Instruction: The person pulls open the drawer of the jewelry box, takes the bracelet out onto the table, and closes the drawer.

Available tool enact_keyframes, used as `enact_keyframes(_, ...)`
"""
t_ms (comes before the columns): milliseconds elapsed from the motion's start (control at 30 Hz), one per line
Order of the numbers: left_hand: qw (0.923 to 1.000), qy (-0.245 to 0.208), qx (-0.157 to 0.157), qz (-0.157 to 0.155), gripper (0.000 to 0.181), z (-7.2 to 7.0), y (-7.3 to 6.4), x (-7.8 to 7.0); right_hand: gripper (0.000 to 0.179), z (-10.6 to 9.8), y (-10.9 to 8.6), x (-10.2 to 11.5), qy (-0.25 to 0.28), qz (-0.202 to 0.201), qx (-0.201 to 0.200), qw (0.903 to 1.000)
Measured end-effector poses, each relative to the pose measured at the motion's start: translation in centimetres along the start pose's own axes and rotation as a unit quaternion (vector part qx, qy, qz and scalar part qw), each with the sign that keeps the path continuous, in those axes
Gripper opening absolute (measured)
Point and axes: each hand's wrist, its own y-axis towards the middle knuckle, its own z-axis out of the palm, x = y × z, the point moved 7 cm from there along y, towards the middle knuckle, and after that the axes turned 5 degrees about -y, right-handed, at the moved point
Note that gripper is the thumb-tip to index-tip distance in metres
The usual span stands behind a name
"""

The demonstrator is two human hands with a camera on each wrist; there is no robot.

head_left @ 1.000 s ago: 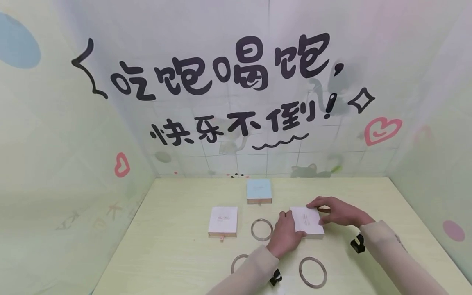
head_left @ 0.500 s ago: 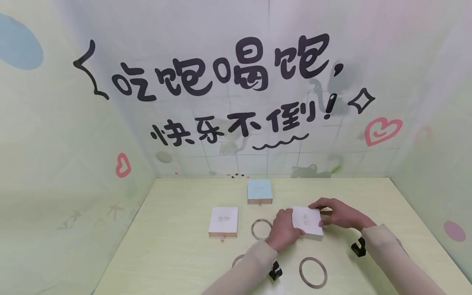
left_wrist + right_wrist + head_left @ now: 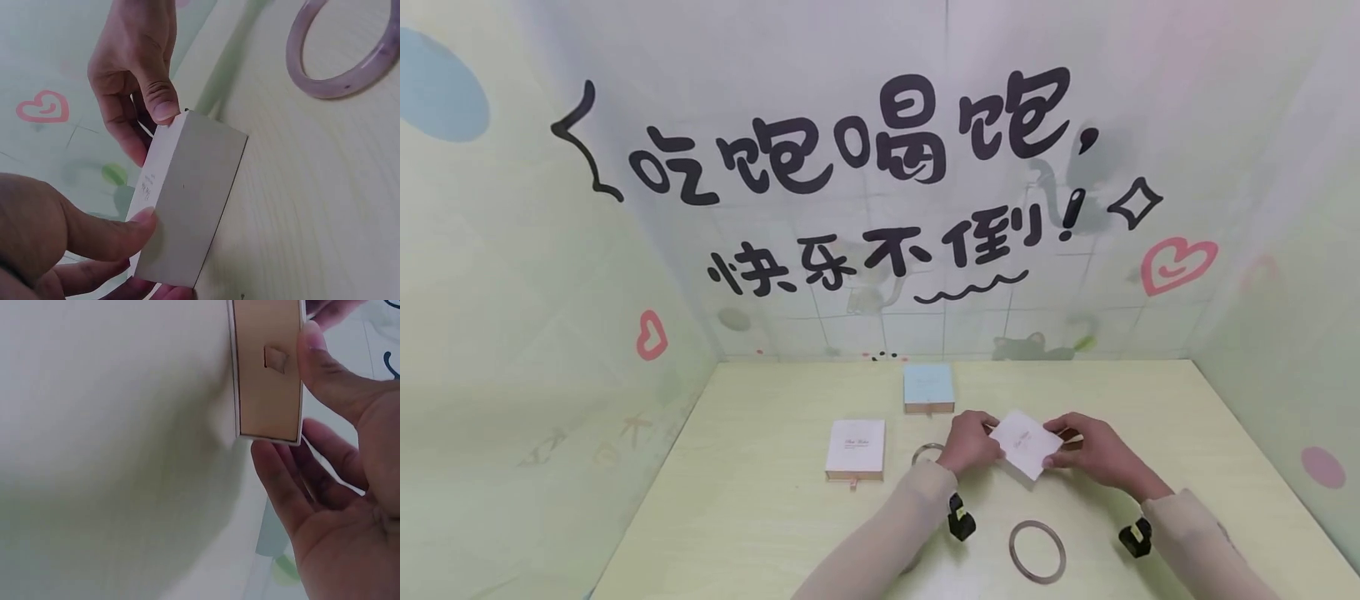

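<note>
Both of my hands hold a white drawer box (image 3: 1026, 444) with small lettering, turned cornerwise, at the right of the table. My left hand (image 3: 970, 442) grips its left corner, the thumb (image 3: 115, 237) flat on the lettered face and fingers beneath. At the opposite end, my right hand (image 3: 1093, 452) pinches it between thumb and fingers. In the right wrist view the box's copper-coloured drawer end (image 3: 265, 400) shows, with a small ribbon tab (image 3: 275, 359). A greyish-purple bangle (image 3: 1012, 550) lies in front of the hands. Another bangle (image 3: 928, 447) is partly hidden behind my left hand.
A second white box (image 3: 855, 450) with a pink pull tab lies left of my hands. Behind it, near the back wall, is a light blue box (image 3: 928, 387). A third bangle (image 3: 912, 562) is mostly covered by my left sleeve. Printed fabric walls enclose the table (image 3: 752, 533).
The white box has turned from roughly square-on to cornerwise between my hands. My left hand has moved slightly back and left, and its sleeve covers more of the near-left bangle.
</note>
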Motion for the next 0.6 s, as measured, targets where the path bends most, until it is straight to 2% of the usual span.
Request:
enact_keyframes(200,0.9997,-0.02,-0.01,-0.011,0.035,-0.1,0.7,0.4,0.051,0.5,-1.1,0.3,-0.04,0.042,-0.045,0.9973)
enact_keyframes(367,0.9996,-0.018,-0.018,-0.008,0.033,0.0,1.2,0.5,0.05,0.7,-1.8,1.2,-0.048,0.069,-0.07,0.994)
enact_keyframes(600,0.9995,-0.029,-0.011,-0.007,0.036,0.4,1.7,0.7,0.047,1.6,-3.1,1.9,-0.052,0.111,-0.095,0.9879)
